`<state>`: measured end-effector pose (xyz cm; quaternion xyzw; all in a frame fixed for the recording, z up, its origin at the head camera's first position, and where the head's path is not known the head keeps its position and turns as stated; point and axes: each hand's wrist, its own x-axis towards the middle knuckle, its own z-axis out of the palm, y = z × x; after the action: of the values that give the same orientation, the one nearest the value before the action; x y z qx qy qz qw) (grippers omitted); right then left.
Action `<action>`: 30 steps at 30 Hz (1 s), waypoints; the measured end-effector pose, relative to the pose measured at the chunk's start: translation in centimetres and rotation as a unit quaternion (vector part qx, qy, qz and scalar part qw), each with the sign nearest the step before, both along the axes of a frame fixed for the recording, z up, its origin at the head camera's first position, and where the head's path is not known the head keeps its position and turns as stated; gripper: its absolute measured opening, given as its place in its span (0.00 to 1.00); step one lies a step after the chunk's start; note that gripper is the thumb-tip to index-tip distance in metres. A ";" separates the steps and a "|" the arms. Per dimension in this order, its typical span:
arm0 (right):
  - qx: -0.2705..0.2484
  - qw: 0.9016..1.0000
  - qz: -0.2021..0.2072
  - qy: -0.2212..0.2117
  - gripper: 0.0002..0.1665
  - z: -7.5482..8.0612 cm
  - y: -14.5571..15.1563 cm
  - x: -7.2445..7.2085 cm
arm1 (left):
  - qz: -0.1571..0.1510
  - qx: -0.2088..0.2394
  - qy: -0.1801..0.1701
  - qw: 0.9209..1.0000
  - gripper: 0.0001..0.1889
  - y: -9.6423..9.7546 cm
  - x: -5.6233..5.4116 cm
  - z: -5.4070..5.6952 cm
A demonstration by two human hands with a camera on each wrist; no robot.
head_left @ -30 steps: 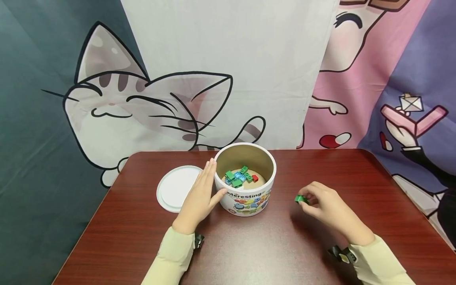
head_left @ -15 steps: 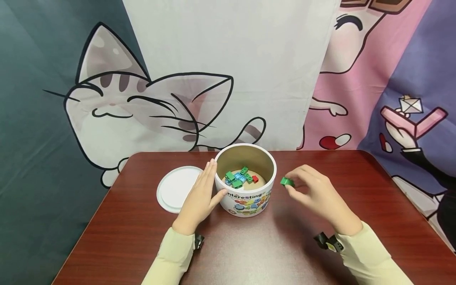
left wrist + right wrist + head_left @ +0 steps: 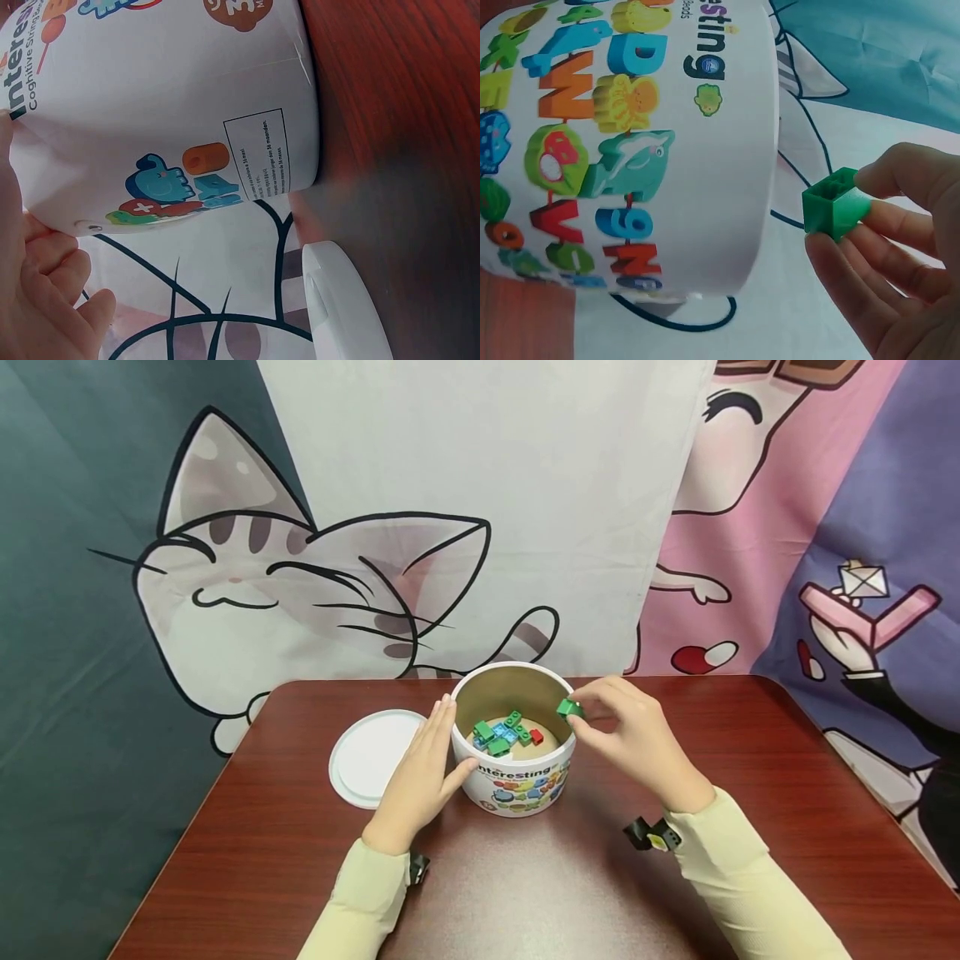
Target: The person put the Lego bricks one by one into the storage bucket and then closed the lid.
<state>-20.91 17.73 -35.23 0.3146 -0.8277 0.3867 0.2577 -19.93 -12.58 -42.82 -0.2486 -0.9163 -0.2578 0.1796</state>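
Right hand (image 3: pixel 633 739) pinches a small green plastic building block (image 3: pixel 568 708) between thumb and fingertips, held at the right rim of the round white cardboard tub (image 3: pixel 517 785) with printed letters and animals, block above the rim edge and not inside. Wrist view: block (image 3: pixel 836 202) beside the tub wall (image 3: pixel 630 142), hollow underside facing the camera, apart from the wall. Left hand (image 3: pixel 423 772) flat against the tub's left side, fingers straight, thumb on the front wall; holds nothing. Inside the tub: a loose pile of green, blue and red blocks (image 3: pixel 504 733) on the tan floor. Round white lid (image 3: pixel 367 758) lies flat on the dark red wooden table (image 3: pixel 750 752) just left of the tub, partly covered by the left hand's fingers. Behind the table: hanging cloth backdrop with a cartoon cat (image 3: pixel 300 585). Tub wall stands between the held block and the pile.
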 end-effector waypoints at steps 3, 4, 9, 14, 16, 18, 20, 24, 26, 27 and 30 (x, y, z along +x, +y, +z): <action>0.000 1.000 -0.003 -0.020 0.14 0.1 -0.8 -0.9 | -0.001 0.000 0.005 1.000 0.44 0.0 0.0 -0.1; 0.002 1.000 -0.004 -0.024 0.13 0.2 -1.0 -1.2 | -0.002 0.000 0.006 1.000 0.44 0.0 -0.1 -0.1; 0.039 0.998 -0.007 -0.043 0.09 0.6 -2.4 -2.9 | 0.000 -0.002 0.005 1.000 0.44 0.0 -0.1 -0.1; 0.099 0.991 -0.011 -0.085 0.09 0.5 -3.5 -4.7 | 0.002 -0.002 0.006 1.000 0.44 0.0 -0.1 0.0; 0.126 0.987 -0.016 -0.097 0.08 0.4 -3.8 -5.4 | 0.000 -0.001 0.007 1.000 0.44 0.0 -0.1 0.0; 0.155 0.982 -0.026 -0.105 0.08 0.2 -4.2 -5.9 | 0.000 0.000 0.009 1.000 0.44 -0.1 -0.1 0.1; 0.177 0.978 -0.038 -0.103 0.07 0.0 -4.6 -6.3 | 0.000 0.000 0.009 1.000 0.44 -0.1 -0.1 0.1; 0.196 0.975 -0.068 -0.085 0.08 -0.3 -5.3 -6.6 | -0.001 0.000 0.010 1.000 0.44 -0.1 -0.1 0.1; 0.187 0.976 -0.080 -0.075 0.10 -0.3 -5.4 -6.4 | -0.003 0.001 0.010 1.000 0.44 -0.1 -0.1 0.1; 0.181 0.977 -0.084 -0.073 0.10 -0.4 -5.5 -6.3 | -0.003 0.002 0.010 1.000 0.44 -0.1 -0.1 0.1; 0.165 0.980 -0.089 -0.072 0.10 -0.5 -5.5 -5.8 | -0.002 0.002 0.009 1.000 0.44 -0.1 0.0 0.1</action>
<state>-26.74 12.27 -35.72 0.2490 -0.9213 0.2413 0.1757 -19.95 -12.69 -42.71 -0.2528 -0.9134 -0.2579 0.1879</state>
